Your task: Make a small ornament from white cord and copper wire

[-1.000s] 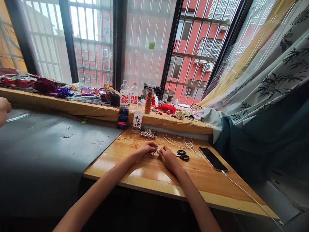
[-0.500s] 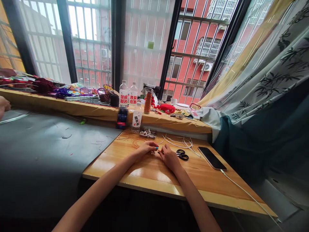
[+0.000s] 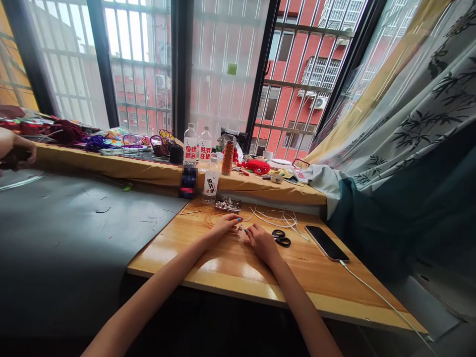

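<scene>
Two bare hands are at work over the desk (image 3: 230, 270), close together but apart, above its middle; the left hand (image 3: 225, 224) reaches in with fingers bent, a blue nail showing, and I cannot tell from here whether its fingertips grip anything; the right hand (image 3: 261, 241) has its fingertips pinched on a small pale piece (image 3: 241, 227), which sits in the gap between the two hands, too tiny for me to make out its shape.

Just beyond the left hand lie loose loops of thin orange cord (image 3: 211, 218); farther back, against the sill (image 3: 130, 163), is a clear tray (image 3: 228, 204) of little pale and dark bits, with a water bottle (image 3: 210, 186) upright behind it; black-handled scissors (image 3: 281, 238) lie just right of the right hand, white cord (image 3: 274, 217) curls on the far side of them, and a dark-screened phone (image 3: 327, 243) lies near the right edge, a white cable (image 3: 383, 295) plugged into its near end.

On the sill two more bottles (image 3: 198, 150) stand side by side, left of a brown spool (image 3: 227, 158) and a red plush toy (image 3: 257, 166); at the far left, over a grey surface (image 3: 74, 248), another person's hand (image 3: 13, 147) shows, blurred.
</scene>
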`<state>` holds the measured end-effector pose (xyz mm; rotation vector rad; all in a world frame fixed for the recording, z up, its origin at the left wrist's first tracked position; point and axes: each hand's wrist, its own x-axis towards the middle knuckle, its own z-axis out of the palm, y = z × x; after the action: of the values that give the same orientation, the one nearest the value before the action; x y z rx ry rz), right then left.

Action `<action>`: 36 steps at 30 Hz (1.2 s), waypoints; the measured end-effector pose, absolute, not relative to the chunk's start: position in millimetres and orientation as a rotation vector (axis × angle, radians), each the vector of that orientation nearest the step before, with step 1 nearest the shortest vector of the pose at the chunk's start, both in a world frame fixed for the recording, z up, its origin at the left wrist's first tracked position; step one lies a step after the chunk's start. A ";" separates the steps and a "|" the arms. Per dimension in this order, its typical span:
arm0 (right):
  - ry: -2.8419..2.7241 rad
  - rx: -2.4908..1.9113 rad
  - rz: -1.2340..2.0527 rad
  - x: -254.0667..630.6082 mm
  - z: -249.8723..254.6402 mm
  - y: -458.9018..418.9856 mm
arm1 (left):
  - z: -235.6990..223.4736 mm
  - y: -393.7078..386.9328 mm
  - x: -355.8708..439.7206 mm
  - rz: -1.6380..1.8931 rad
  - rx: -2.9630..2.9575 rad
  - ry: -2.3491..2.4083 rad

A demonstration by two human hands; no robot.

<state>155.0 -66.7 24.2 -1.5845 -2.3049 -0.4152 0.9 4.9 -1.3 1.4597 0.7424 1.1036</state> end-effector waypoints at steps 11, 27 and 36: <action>-2.227 -1.433 -0.454 154.5 19.7 -65.4 | 2.2 -0.3 -2.5 0.937 1.467 0.808; -2.266 -1.368 -0.469 148.5 13.8 -61.1 | -1.2 -1.3 6.5 0.933 1.332 0.996; -2.439 -1.228 -0.577 163.2 19.1 -55.2 | 1.9 -5.8 12.5 0.867 1.375 0.996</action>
<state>163.2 -55.2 19.1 -1.2281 -2.4390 -0.5775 12.5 -5.8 1.9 1.3754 0.9961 0.8665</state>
